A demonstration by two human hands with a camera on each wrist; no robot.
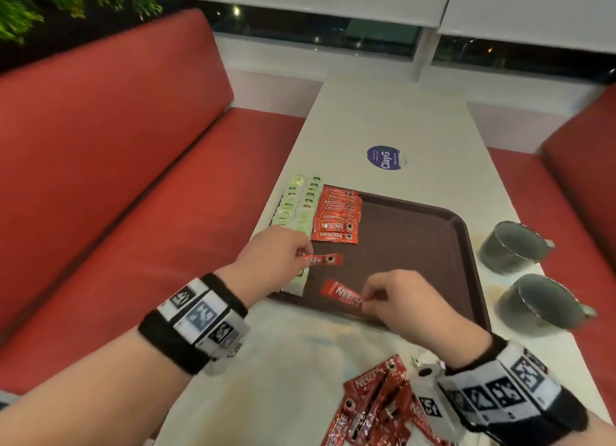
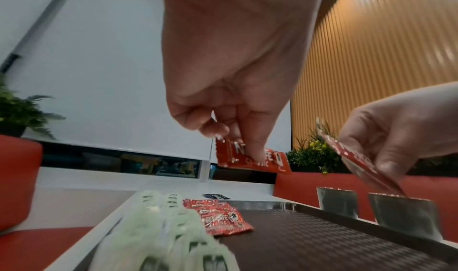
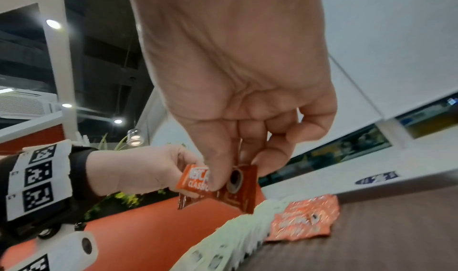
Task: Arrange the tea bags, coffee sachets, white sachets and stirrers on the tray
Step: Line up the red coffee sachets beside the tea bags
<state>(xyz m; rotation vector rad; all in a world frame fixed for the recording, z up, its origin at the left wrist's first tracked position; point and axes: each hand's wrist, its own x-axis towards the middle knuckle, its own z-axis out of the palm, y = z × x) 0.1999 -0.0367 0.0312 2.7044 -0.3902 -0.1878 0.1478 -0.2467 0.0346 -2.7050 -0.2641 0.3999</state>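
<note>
A brown tray (image 1: 416, 245) lies on the white table. Pale green tea bags (image 1: 296, 205) run in two columns along its left side, with a row of red coffee sachets (image 1: 336, 215) beside them. My left hand (image 1: 305, 257) pinches one coffee sachet (image 1: 321, 259) just above the tray, below that row; the left wrist view shows this pinched sachet (image 2: 257, 159) hanging level. My right hand (image 1: 365, 297) pinches a second coffee sachet (image 1: 343, 295) over the tray's near edge, and that sachet (image 3: 238, 189) shows in the right wrist view. A loose pile of coffee sachets (image 1: 376, 405) lies on the table by my right wrist.
Two metal mugs (image 1: 513, 245) (image 1: 543, 302) stand on the table right of the tray. A purple round sticker (image 1: 383, 157) is on the table beyond it. Red benches (image 1: 133, 179) flank the table on both sides. The tray's middle and right are bare.
</note>
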